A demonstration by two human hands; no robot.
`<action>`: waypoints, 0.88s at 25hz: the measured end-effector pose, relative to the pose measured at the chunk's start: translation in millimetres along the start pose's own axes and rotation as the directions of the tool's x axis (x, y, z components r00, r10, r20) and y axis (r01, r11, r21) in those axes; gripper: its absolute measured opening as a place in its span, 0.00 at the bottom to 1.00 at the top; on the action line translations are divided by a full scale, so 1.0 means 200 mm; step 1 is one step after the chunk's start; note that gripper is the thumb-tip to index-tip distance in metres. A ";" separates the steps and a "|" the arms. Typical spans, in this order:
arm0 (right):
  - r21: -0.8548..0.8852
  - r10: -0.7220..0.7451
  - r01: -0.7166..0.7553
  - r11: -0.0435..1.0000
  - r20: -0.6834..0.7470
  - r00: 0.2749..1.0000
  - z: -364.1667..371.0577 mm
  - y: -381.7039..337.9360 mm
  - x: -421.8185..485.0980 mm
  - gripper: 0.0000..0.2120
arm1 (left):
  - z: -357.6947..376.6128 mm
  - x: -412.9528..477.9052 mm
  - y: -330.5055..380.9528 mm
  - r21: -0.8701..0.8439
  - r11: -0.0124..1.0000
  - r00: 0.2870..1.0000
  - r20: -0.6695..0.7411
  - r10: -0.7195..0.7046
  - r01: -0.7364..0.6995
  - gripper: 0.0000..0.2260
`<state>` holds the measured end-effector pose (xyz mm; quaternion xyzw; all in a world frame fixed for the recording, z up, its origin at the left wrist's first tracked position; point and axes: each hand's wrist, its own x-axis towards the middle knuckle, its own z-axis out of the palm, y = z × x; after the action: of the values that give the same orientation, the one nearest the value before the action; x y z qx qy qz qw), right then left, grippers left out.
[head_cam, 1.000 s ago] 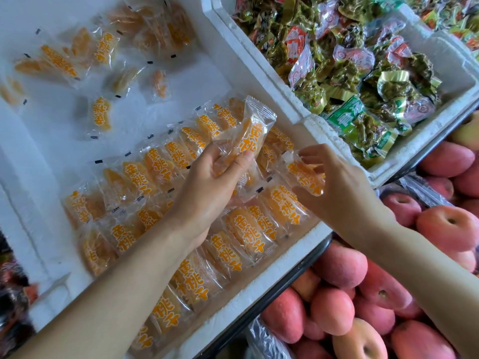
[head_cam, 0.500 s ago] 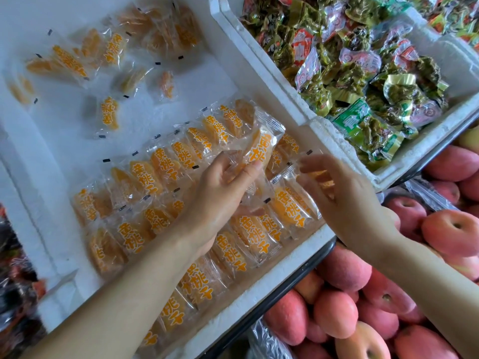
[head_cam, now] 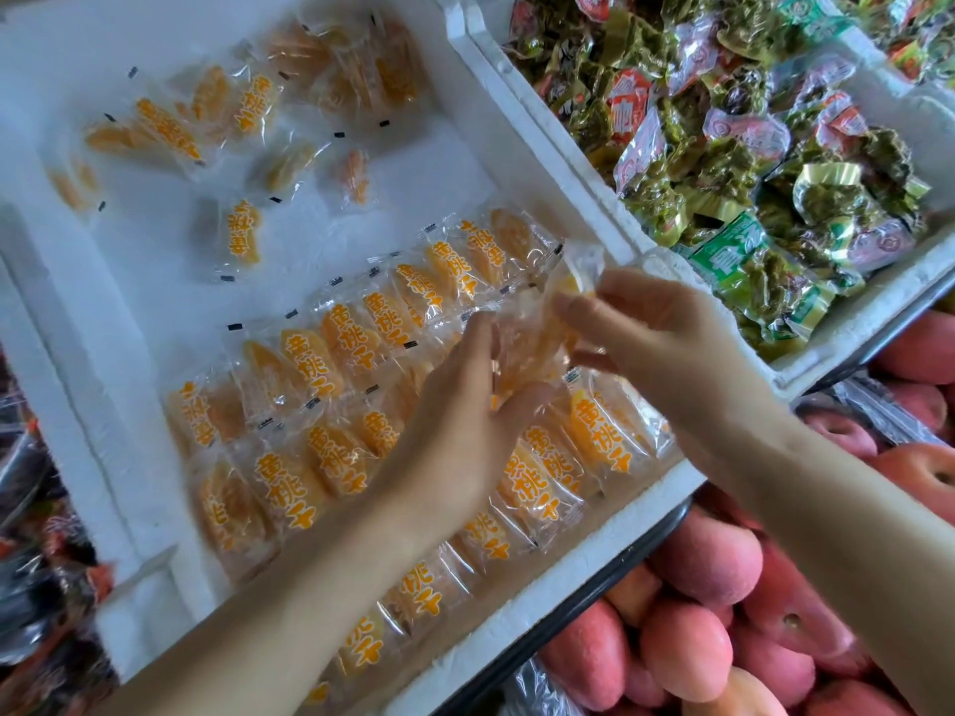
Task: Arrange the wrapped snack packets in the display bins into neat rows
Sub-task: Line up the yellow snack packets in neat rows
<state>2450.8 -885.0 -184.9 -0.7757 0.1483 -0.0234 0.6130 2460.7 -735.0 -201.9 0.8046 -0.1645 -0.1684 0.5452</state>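
One packet (head_cam: 532, 348) pinched between left hand (head_cam: 455, 431) and right hand (head_cam: 656, 343); rows (head_cam: 362, 328) beneath in white bin (head_cam: 542, 162).

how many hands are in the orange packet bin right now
2. The left hand holds a packet over the rows; the right hand pinches its top end near the bin's right wall. No others seem hidden.

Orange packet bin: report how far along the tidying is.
Done: overlapping rows of orange packets fill the near side of the white foam bin. In hand: the left hand and right hand grip one packet above the rows' right end. Left: loose packets lie scattered at the far end, and the neighbouring bin's green packets are heaped.
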 end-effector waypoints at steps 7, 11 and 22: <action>-0.704 -0.237 0.153 0.694 -0.022 0.971 -0.05 0.02 0.31 0.18 | -0.10 0.12 -0.05 -0.351 0.894 0.920 -0.171 -0.354 0.279 0.11; -0.937 -0.143 0.177 0.302 0.139 0.980 -0.02 0.09 0.37 0.21 | -0.12 0.15 -0.07 -0.367 0.882 0.907 -0.181 -0.379 0.296 0.09; -0.838 -0.225 0.300 0.456 0.218 0.950 -0.09 0.13 0.36 0.17 | 0.04 0.41 -0.09 -0.013 0.974 0.963 -0.150 -0.225 0.226 0.27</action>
<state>2510.7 -926.2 -216.7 -0.9904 -0.0046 -0.0114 0.1378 2532.3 -772.5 -229.1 0.8296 -0.0304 -0.1676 0.5317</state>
